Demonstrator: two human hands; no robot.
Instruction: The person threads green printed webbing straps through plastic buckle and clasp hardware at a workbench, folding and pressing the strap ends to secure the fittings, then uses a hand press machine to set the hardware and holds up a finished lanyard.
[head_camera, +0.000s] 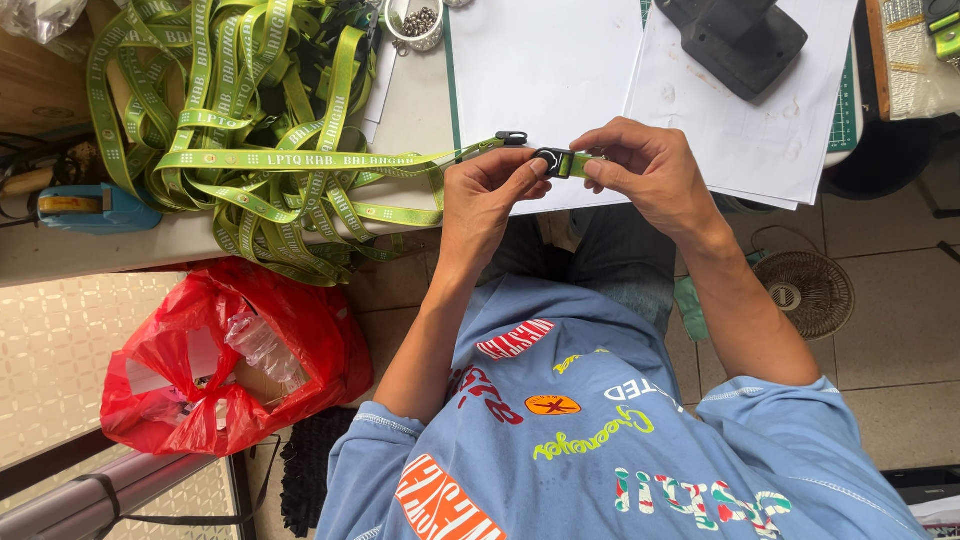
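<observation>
Both hands meet just over the desk (420, 110) edge. Left hand (480, 200) pinches a black plastic buckle (550, 160) with thumb and forefinger; right hand (645, 170) fingers clamp the short green strap end (582, 163) coming out of it. Strap's long axis runs left-right, buckle between the two hands, touching both. A green lanyard (330, 158) runs left from a black clip (512, 137) near the left hand to the lanyard pile (230, 120). Red plastic bag (230, 350) on the floor below.

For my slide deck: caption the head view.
Two hands, left and right, fit a black buckle onto a green lanyard strap.
</observation>
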